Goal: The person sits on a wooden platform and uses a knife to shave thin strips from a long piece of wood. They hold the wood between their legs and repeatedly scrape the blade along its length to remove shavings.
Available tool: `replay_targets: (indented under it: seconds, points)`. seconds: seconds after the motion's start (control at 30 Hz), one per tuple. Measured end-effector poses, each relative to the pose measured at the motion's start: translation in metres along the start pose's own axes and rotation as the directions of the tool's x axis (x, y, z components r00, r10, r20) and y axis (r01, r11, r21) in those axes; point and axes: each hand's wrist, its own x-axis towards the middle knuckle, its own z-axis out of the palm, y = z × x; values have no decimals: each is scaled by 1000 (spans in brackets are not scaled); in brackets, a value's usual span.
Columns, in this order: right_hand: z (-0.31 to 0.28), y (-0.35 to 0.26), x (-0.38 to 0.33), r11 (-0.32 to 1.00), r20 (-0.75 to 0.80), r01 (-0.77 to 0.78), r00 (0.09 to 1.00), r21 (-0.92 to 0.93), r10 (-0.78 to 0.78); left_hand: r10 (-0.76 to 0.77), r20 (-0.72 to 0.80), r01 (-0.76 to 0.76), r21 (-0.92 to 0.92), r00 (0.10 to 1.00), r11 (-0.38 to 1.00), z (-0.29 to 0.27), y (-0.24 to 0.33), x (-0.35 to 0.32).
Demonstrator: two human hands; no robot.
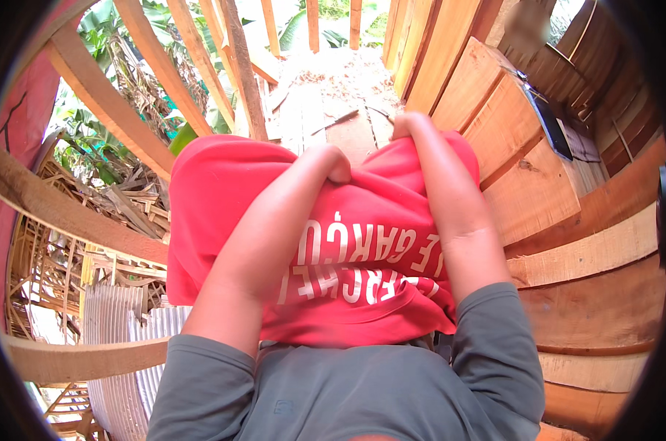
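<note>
The red printed shirt (370,213) lies spread across the person's lap in the centre of the frame, its white lettering upside down to the viewer and its lower edge bunched into folds against the wearer's grey shirt (355,389). The left hand (338,165) rests at the upper middle of the cloth, narrow and curled, its fingertips turned out of sight; whether it grips the fabric cannot be told. The right hand (405,125) — higher and to the right, at the cloth's upper edge — is likewise bent inward, its fingers largely hidden and its hold uncertain.

Beyond the cloth, at upper centre, is a brightly lit plank floor (314,84) strewn with pale scraps, with a thin dark strip (337,122) lying on it. At upper right, a dark flat object (550,125) lies on wooden boards (531,180); below these, horizontal planks (605,309) form the right-hand side. To the left stand the slats of a wooden railing (101,95) — green foliage (98,158) shows between them — with grey corrugated sheets (112,331) at lower left and a red sheet (28,88) at the far left edge.
</note>
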Motion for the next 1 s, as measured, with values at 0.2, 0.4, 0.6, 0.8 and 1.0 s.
replay_targets:
  seconds: [0.2, 0.4, 0.6, 0.8, 1.0]
  points:
    - [79, 7, 36, 993, 153, -87, 985, 76, 74, 12, 185, 0, -62, 983, 998, 29, 28, 25]
    - [86, -3, 32, 856, -247, 243, 959, 457, -141, 32, 355, -9, -65, 934, 998, 33, 21, 36]
    - [-16, -16, -110, 760, -726, 376, 664, 530, 178, -1, 302, 55, -168, 953, 984, 64, 11, 50]
    - [-87, 35, -329, 931, -923, -12, 122, 366, 365, 100, 301, -33, -218, 948, 975, 59, 23, 35]
    - [-118, 146, -359, 679, -466, -449, 501, 581, 730, 255, 93, -210, -340, 963, 917, 65, -21, 44]
